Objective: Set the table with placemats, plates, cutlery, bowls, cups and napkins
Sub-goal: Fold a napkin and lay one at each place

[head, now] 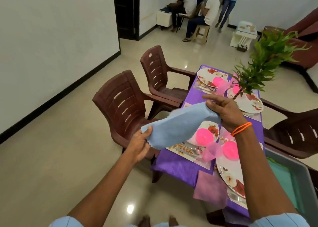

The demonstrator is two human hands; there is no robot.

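Head view: a light blue napkin (173, 125) is held in the air above the near-left corner of the table (173, 164), stretched between both hands. Its lower left corner is pinched by the left hand (140, 143), thumb on top; its upper right end is gripped by the right hand (225, 110), fingers curled round the bunched cloth, index finger pointing out to the left. An orange bead bracelet (240, 128) is worn on the right wrist.

The table is covered by a purple cloth. Four floral plates are laid: near right (230, 176), near left (212, 129) partly hidden by the napkin, far left (208, 76), far right (251, 103). Pink bowls (204, 137) sit upside down on the plates, with pink cups (212, 151) beside them. Cutlery (192, 149) lies on a leaf-print placemat (179, 149). A mauve napkin (210, 187) hangs over the near edge. A green plant (265, 61) stands mid-table. Brown plastic chairs (123, 104) are drawn up on both sides. A grey tray (292, 163) with teal contents is at the right edge. People are seen sitting in the background (197, 8).
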